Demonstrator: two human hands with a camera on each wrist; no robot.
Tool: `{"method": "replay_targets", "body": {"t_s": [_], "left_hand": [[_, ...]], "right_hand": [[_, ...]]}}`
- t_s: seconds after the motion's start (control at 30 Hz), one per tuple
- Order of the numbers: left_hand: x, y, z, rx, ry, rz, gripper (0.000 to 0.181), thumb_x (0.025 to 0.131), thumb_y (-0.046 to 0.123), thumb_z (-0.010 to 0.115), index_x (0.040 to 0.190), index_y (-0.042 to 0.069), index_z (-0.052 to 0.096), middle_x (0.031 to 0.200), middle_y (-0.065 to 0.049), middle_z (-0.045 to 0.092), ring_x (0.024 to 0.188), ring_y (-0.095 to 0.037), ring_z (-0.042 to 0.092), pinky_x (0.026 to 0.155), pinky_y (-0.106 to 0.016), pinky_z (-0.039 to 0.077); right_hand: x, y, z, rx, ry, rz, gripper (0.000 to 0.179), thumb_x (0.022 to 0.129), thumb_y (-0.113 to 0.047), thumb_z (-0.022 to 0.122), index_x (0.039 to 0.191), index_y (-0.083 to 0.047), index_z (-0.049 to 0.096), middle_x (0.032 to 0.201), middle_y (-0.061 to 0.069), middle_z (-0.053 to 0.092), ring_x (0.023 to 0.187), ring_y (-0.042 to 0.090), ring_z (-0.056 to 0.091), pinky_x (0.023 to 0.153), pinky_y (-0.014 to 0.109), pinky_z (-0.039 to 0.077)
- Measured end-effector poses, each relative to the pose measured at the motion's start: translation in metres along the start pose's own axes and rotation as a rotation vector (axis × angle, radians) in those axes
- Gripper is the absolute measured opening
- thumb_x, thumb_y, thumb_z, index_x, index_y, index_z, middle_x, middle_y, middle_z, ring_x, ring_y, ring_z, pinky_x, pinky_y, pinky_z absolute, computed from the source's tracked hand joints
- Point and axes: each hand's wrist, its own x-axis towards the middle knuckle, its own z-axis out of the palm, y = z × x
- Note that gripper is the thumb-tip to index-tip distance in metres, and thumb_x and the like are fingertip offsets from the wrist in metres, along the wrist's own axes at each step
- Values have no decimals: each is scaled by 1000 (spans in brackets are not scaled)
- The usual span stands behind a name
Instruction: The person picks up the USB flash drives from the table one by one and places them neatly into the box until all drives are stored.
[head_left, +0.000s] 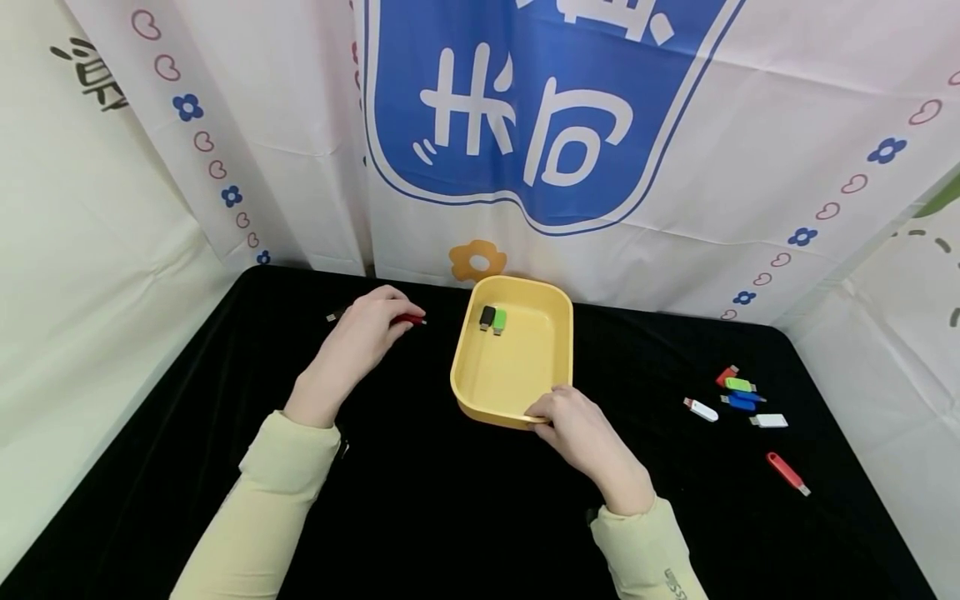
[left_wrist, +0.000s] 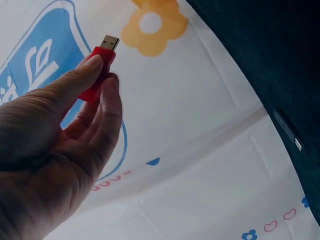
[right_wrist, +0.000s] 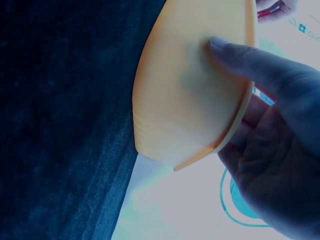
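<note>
Between thumb and fingers, my left hand [head_left: 366, 329] pinches a red USB flash drive [left_wrist: 102, 70], its metal plug bare and pointing away from the palm. The hand is left of a yellow tray [head_left: 517, 408]. Gripping that tray's near right rim is my right hand [head_left: 577, 425], with the thumb on the outer wall and the fingers over the inside. Inside the tray, near its far left corner, a black USB drive [head_left: 487, 317] and a green USB drive [head_left: 499, 321] lie side by side.
A dark USB drive [left_wrist: 286, 127] lies on the black cloth [head_left: 405, 508] beyond my left hand. To the right are a white-and-red drive [head_left: 702, 409], a white drive [head_left: 771, 421], a red drive [head_left: 786, 472] and a small cluster with blue drives [head_left: 741, 402]. Printed curtains stand behind.
</note>
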Motion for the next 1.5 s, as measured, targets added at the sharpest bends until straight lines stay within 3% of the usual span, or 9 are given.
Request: {"method": "replay_targets", "body": {"t_s": [0.23, 0.4, 0.53, 0.87, 1.13, 1.5], "left_hand": [[0, 6, 6, -21, 62, 84, 21, 109, -4, 78, 128, 0, 87, 132, -20, 84, 129, -42, 78, 114, -58, 65], [0, 8, 9, -55, 94, 110, 17, 107, -3, 82, 124, 0, 83, 127, -20, 86, 121, -40, 82, 106, -57, 68], [0, 10, 12, -66, 101, 121, 13, 106, -2, 84, 118, 2, 82, 121, -18, 86, 113, -38, 83, 100, -55, 69], [0, 23, 20, -77, 108, 170, 13, 104, -1, 86, 115, 5, 86, 118, -13, 87, 113, -33, 84, 101, -52, 70], [-3, 38, 25, -186, 74, 221, 18, 101, -2, 87, 118, 3, 88, 120, -14, 88, 112, -33, 83, 100, -51, 70], [10, 52, 46, -179, -36, 209, 20, 104, 1, 86, 124, 5, 87, 125, -12, 87, 117, -29, 84, 102, -45, 70]], "right_hand": [[1, 3, 3, -25, 2, -5, 26, 97, -16, 98, 95, -40, 89, 93, -26, 77, 93, 2, 67, 84, 28, 62], [1, 3, 3, -20, -4, -1, 26, 98, -16, 98, 95, -40, 89, 92, -25, 78, 93, 2, 67, 85, 29, 62], [1, 1, 1, -14, -11, 1, 28, 99, -15, 97, 95, -42, 89, 92, -27, 78, 92, 0, 68, 86, 28, 63], [1, 1, 1, -43, 1, -16, 27, 98, -17, 98, 93, -41, 87, 91, -27, 77, 92, 1, 67, 85, 28, 62], [1, 2, 2, -45, 13, -31, 27, 97, -15, 98, 95, -40, 88, 93, -26, 79, 92, 2, 67, 85, 28, 62], [2, -2, -3, -28, -15, -19, 27, 98, -13, 96, 94, -38, 88, 92, -25, 79, 92, 1, 67, 85, 28, 61]]}}
